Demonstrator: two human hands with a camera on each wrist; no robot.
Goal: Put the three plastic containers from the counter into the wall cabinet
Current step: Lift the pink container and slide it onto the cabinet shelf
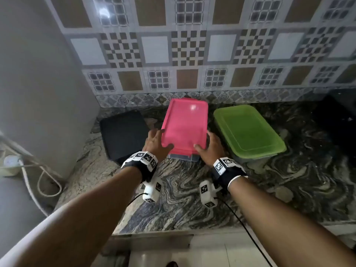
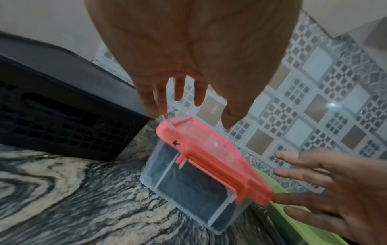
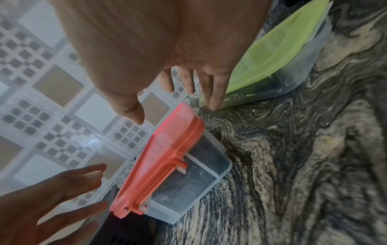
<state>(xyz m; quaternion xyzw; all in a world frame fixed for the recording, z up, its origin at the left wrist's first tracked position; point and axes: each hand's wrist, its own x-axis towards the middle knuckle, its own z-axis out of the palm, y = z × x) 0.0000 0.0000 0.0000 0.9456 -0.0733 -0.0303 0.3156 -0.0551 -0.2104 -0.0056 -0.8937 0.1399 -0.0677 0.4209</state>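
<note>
Three containers stand in a row on the marbled counter point(image 1: 192, 199) by the tiled wall. The middle one is a clear box with a pink lid point(image 1: 185, 122) point(image 2: 209, 157) point(image 3: 167, 149). Left of it is a black container point(image 1: 123, 132) point(image 2: 52, 107), right of it a green-lidded one point(image 1: 248, 132) point(image 3: 272, 49). My left hand point(image 1: 156, 143) point(image 2: 190, 118) is at the pink-lidded box's near left corner, my right hand point(image 1: 210, 147) point(image 3: 176, 112) at its near right corner. Both hands have straight, spread fingers flanking the box, thumbs over the lid. No wall cabinet is in view.
A tall grey surface point(image 1: 38, 93) rises at the counter's left end, with a white socket and looped cable point(image 1: 11, 162) beside it. A dark object point(image 1: 337, 116) sits at the back right. The counter's front edge runs just below my forearms.
</note>
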